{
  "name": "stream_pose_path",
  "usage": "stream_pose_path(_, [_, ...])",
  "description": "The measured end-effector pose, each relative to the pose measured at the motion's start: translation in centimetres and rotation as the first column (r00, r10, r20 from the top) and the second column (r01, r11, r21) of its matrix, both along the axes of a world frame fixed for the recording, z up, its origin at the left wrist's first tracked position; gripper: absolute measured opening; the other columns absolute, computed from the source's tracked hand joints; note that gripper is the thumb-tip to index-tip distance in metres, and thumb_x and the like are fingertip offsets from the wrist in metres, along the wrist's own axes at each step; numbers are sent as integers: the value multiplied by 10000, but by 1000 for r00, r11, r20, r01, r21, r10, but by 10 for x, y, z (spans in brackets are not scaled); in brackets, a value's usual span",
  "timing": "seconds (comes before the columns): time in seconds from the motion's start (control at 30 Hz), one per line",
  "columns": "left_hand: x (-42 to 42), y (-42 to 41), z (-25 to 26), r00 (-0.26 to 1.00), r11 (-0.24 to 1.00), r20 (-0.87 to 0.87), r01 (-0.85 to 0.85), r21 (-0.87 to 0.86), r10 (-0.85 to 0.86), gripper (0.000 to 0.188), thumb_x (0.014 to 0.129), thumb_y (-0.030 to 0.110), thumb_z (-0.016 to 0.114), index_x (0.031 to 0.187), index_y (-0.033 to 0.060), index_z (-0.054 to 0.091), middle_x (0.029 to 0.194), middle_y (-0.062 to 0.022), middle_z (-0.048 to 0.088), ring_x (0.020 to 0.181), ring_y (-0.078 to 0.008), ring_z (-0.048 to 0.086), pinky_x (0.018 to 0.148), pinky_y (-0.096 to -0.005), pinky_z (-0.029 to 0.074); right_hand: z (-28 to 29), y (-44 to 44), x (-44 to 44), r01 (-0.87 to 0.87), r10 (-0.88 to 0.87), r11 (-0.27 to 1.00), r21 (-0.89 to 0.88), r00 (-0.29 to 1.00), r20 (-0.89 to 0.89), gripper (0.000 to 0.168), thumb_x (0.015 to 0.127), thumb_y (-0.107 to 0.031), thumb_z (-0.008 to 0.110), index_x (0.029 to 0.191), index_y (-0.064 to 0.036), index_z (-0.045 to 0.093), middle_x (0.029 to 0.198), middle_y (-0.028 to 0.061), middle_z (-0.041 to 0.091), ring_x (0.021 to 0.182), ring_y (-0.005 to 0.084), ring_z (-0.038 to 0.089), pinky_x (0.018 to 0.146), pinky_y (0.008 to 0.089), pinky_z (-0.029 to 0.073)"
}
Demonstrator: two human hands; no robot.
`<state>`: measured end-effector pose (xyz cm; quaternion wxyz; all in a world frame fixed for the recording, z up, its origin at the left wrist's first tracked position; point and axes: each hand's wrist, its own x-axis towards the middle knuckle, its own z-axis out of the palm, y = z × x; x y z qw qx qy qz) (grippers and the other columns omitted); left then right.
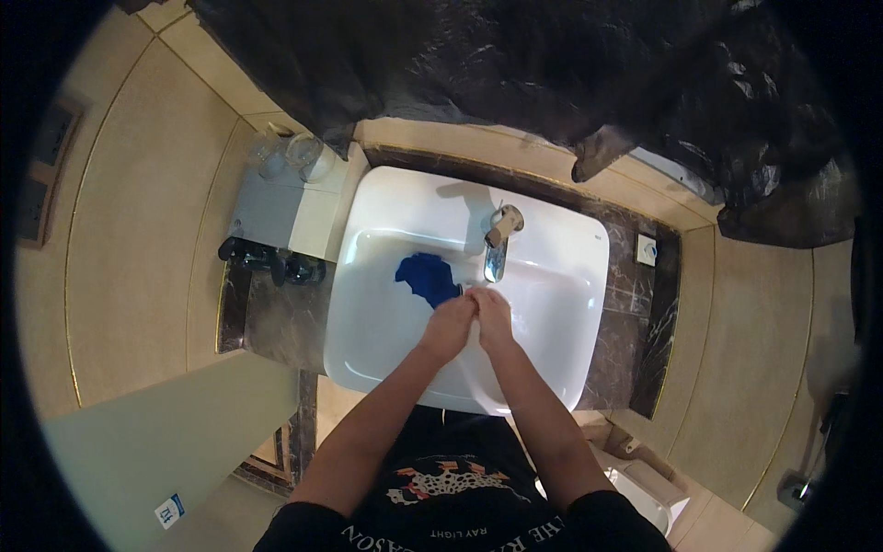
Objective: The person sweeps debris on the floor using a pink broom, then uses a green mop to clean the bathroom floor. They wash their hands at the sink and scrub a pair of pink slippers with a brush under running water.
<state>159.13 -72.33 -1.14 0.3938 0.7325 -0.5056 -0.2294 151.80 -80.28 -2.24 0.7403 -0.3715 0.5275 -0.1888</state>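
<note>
My left hand (448, 330) and my right hand (493, 317) meet, fingertips together, over a white ceramic washbasin (386, 352). Just in front of them is the spout of a chrome single-lever tap (495, 259). A crumpled dark blue cloth (426, 276) is in the basin, to the left of the tap. Its lower right end reaches my left hand's knuckles, and I cannot tell whether the hand touches it. The fingers point away from me, so whatever lies between them is hidden.
A ledge (265, 200) at the left carries glass tumblers (303, 155); dark pump bottles (303, 268) stand below it. Black plastic sheeting (483, 69) hangs behind the basin. A small white square packet (646, 249) is at the right. A frosted glass panel (186, 421) is at lower left.
</note>
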Motion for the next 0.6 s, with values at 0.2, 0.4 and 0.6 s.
stream_pose_path(0.2, [22, 36, 40, 947, 970, 235, -237, 53, 218, 327, 657, 43, 618, 979, 36, 564, 1004, -131, 533, 994, -325, 462, 907, -414, 345, -3, -19, -21, -622, 84, 244, -744, 778, -623, 339, 612, -25, 664, 935, -47, 562, 1069, 141, 510, 975, 343, 469, 786, 400, 430])
stream_pose_path(0.4, [26, 14, 38, 925, 951, 325, -262, 164, 199, 436, 656, 70, 655, 1080, 109, 563, 1251, -163, 373, 1162, -389, 322, 978, -475, 259, -15, -9, 11, -811, 243, 59, -582, 577, -780, 354, 617, 31, 582, 959, -52, 537, 1002, 171, 525, 869, 361, 525, 720, 420, 459])
stream_pose_path(0.6, [36, 20, 19, 930, 891, 359, -229, 391, 81, 366, 632, 139, 697, 982, 117, 591, 1292, -156, 325, 1214, -396, 251, 1006, -495, 194, -13, -12, -4, -705, 261, 393, -590, 701, -664, 339, 677, 1, 610, 988, -35, 480, 892, 128, 538, 767, 272, 554, 679, 349, 473])
